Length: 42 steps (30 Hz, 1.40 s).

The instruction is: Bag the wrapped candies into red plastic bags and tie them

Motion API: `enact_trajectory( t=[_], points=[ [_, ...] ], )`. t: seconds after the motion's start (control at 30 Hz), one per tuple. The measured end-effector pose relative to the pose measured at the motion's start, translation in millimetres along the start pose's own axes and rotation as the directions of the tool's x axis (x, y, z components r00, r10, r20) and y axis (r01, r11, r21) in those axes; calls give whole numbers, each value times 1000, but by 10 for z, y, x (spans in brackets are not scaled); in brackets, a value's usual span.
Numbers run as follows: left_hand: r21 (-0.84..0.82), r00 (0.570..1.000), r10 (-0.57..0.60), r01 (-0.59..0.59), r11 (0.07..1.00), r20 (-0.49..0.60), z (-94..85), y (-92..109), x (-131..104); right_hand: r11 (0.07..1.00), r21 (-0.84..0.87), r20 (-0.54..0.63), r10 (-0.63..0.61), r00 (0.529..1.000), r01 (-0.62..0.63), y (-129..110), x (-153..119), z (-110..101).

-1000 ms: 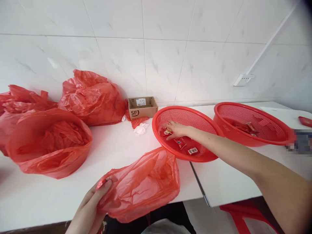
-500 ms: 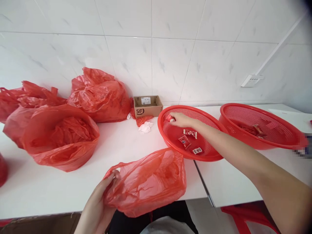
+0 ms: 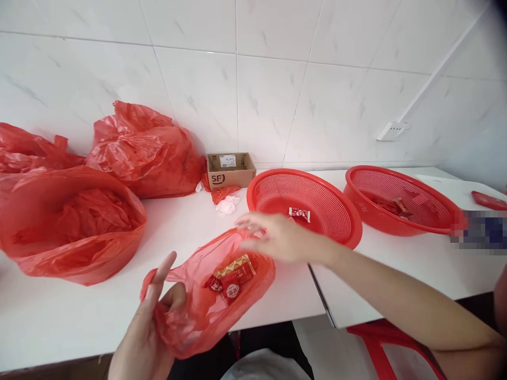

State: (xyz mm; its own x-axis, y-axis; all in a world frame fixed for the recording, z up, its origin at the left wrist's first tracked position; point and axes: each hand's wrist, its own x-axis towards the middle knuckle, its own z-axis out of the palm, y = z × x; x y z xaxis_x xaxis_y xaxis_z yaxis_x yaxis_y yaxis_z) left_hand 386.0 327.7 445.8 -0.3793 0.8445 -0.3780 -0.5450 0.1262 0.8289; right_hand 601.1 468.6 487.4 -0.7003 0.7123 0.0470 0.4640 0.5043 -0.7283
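My left hand (image 3: 146, 316) grips the left rim of a thin red plastic bag (image 3: 209, 338), its index finger pointing up. Inside the bag lie several small wrapped snack packets (image 3: 233, 285), mostly red, one with a gold pattern. Over the bag's far right rim hovers my right hand (image 3: 273, 237), fingers apart and nothing in it. Just behind that hand stands a red mesh basket (image 3: 336, 211). A red and white packet (image 3: 300, 214) shows in it; part of the basket floor is hidden by my hand.
Another red basket (image 3: 435, 200) with a few packets is at the right, beside a blurred-out patch. At the left stands a wide red bag-lined container (image 3: 130, 232), with a full red bag (image 3: 150, 153) behind it. A small cardboard box (image 3: 233, 177) and crumpled tissue (image 3: 227, 205) lie mid-table.
My right hand has come from the left basket back over the bag, its fingers now spread. Packets now show inside the bag, which has shifted left and tilted. The view has turned slightly right.
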Motion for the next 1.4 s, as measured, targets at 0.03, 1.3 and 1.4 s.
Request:
enact_trajectory(
  t=[0.03,1.3,1.4],
  points=[
    [15,1000,13,-13,1000,-13,-14,7,-13,997,-59,-81,36,996,-41,126,26,-191],
    [104,997,64,-60,993,-32,-121,-32,21,685,-525,140,655,743,-505,1180,-260,-567],
    [114,997,64,-59,992,-41,-123,-17,-11,719,-491,9,568,823,-491,964,-98,-697]
  ],
)
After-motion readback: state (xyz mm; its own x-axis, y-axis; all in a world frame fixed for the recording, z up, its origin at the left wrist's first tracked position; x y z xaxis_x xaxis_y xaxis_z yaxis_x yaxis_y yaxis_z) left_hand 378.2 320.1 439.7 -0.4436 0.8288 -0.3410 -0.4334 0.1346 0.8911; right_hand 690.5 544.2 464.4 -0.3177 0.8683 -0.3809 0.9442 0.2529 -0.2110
